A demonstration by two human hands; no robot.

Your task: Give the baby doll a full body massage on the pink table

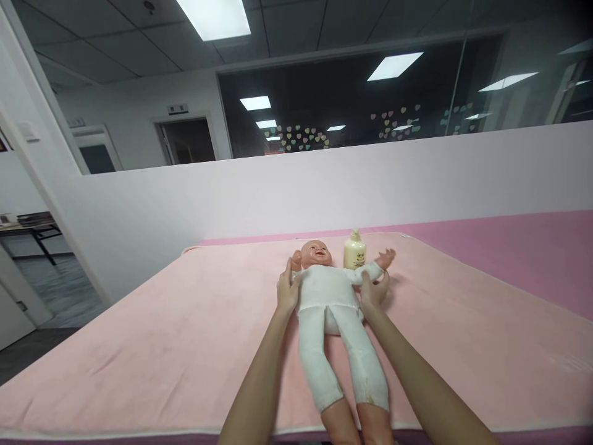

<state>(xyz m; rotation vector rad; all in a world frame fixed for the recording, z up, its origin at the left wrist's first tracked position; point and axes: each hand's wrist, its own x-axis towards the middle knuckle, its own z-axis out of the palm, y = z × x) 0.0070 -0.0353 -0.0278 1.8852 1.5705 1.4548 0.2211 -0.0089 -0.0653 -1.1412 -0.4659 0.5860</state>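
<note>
A baby doll (328,287) in a white cloth suit lies on its back on the pink blanket (208,327), its head toward the wall and its legs toward me. My left hand (288,288) is wrapped round the doll's arm on the left, close to its raised hand. On the other side, my right hand (374,289) grips the doll's outstretched sleeve, thumb on top. Just behind that sleeve stands a pale yellow pump bottle (354,251), upright, its lower part partly hidden by the arm.
A low white wall (278,198) with glass above runs behind the blanket. Pink surface (519,253) shows at the right. A dark-legged table (34,228) stands beyond the opening at the far left.
</note>
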